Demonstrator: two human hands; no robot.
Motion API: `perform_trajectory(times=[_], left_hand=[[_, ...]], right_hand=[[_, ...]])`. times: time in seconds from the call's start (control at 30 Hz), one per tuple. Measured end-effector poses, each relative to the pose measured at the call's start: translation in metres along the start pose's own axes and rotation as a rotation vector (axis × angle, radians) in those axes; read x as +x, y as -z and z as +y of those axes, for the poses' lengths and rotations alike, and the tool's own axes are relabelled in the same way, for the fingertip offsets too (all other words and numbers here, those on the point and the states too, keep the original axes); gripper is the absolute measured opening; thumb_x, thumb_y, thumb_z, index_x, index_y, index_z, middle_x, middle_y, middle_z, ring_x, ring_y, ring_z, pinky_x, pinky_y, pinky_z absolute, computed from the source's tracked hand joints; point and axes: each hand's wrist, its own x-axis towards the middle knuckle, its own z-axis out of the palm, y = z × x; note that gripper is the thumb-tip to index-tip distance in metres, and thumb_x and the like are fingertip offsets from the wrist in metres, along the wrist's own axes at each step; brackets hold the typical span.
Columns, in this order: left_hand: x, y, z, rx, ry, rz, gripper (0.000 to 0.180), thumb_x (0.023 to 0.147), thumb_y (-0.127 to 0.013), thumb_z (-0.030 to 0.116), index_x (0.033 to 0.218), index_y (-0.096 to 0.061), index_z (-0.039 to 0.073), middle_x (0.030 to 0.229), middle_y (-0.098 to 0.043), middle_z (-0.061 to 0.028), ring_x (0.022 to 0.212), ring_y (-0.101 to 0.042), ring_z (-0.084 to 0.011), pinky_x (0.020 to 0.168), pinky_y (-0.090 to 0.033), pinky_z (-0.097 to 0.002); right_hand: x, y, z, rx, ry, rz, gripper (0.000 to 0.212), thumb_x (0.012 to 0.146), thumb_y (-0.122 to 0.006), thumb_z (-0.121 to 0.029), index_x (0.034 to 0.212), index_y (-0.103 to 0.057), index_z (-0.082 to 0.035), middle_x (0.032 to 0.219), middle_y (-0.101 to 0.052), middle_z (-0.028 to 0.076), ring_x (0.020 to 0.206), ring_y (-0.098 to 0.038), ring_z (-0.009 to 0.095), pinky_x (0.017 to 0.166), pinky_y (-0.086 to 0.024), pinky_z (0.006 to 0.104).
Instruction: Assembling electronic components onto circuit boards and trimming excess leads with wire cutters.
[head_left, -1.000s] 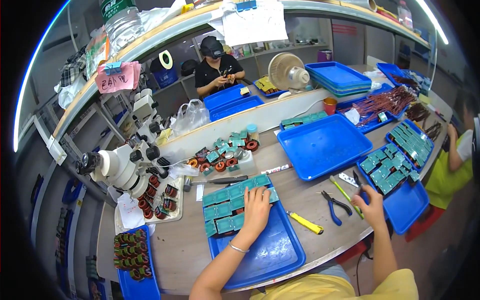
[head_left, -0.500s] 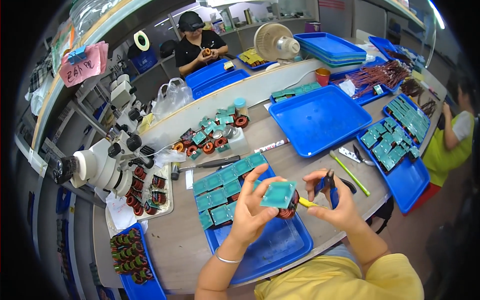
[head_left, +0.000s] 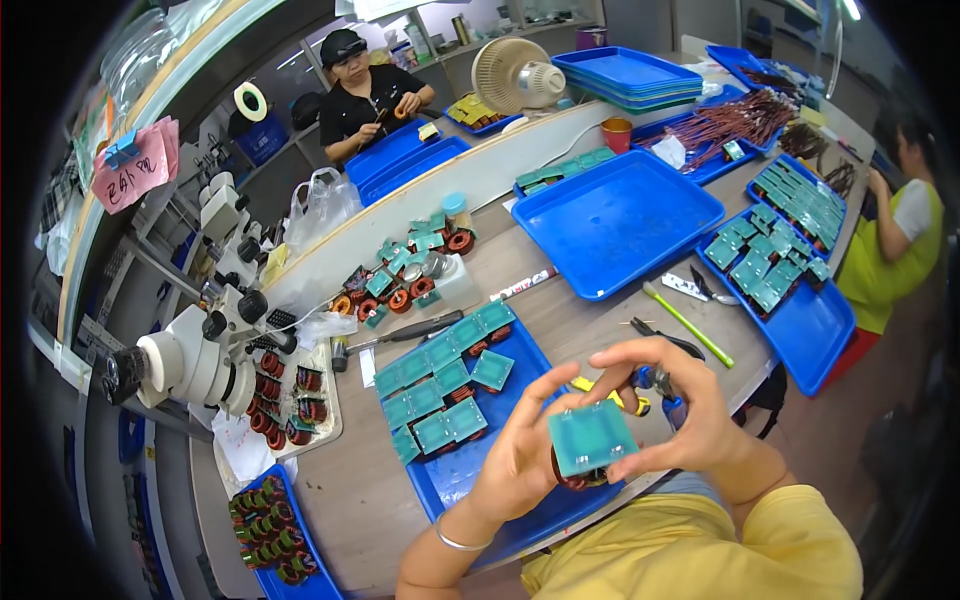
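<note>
My left hand (head_left: pixel 515 468) is closed on the edge of a green square circuit board (head_left: pixel 592 438) with a copper-wound coil under it. It is held tilted above the near blue tray (head_left: pixel 535 350). My right hand (head_left: pixel 700 405) curls around blue-and-yellow-handled pliers (head_left: pixel 672 408), partly hidden by the fingers. Its thumb touches the board's right edge. Rows of similar green boards on coils (head_left: pixel 445 350) lie in the tray, left of and beyond my hands.
A large blue tray (head_left: pixel 610 225) lies beyond my hands, with a green pen-like tool (head_left: pixel 690 325) nearer. Microscopes (head_left: pixel 195 355) stand at left, by loose coils (head_left: pixel 310 395). A blue tray of boards (head_left: pixel 775 260) is at right. Two co-workers sit nearby, one across the partition (head_left: pixel 500 165).
The board has come lower and nearer to me. My right hand has moved in, and its thumb now meets the board's edge. The view has shifted slightly.
</note>
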Motion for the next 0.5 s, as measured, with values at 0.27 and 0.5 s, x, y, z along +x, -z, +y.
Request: perform_trajectory(times=[0.27,0.5], left_hand=[[-0.012,0.000,-0.005,0.046,0.011,-0.049,0.059,0.077,-0.069,0.006,0.123,-0.032,0.002,0.120,-0.045,-0.0142,0.111,-0.049,-0.0224,0.090,-0.045,-0.0369],[-0.013,-0.022,0.005,0.140,0.059,0.032,0.067,0.075,-0.071,0.034,0.122,-0.037,0.001,0.107,-0.055,-0.0154,0.089,-0.062,-0.0302,0.069,-0.055,-0.0352]], right_hand=[[-0.011,0.003,0.004,0.020,-0.059,0.056,0.077,0.055,-0.086,-0.025,0.116,-0.048,0.001,0.096,-0.062,0.010,0.079,-0.053,0.011,0.066,-0.040,0.0242],[-0.017,0.009,-0.002,0.210,-0.113,0.042,0.059,0.066,-0.078,-0.013,0.118,-0.051,-0.004,0.099,-0.060,0.005,0.076,-0.046,0.009,0.074,-0.040,0.0238]])
